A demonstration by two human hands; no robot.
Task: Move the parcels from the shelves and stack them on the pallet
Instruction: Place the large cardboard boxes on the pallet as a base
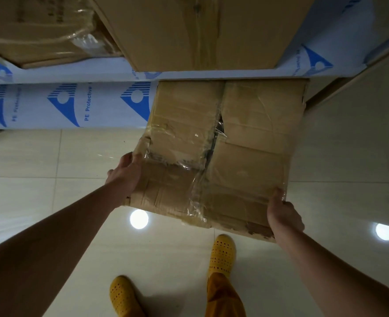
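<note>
White film on the shelf edges (79,106) reads "PE Protective" w/ blue triangle logos. Worn, taped parcel (223,145) juts from the lower shelf toward the near side, top seam split. Left hand (126,172) grips its near-left edge; right hand (282,213) clamps the near-right corner. Bigger box (200,30) sits on the shelf above, another box (40,30) far left. Yellow shoes (221,252) on tile floor below.

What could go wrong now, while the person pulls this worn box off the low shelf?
The box has a split top seam and peeling tape, so it might open. The left hand and right hand grip only its near corners, so it may tip or slip. It could fall on the yellow shoes.
</note>
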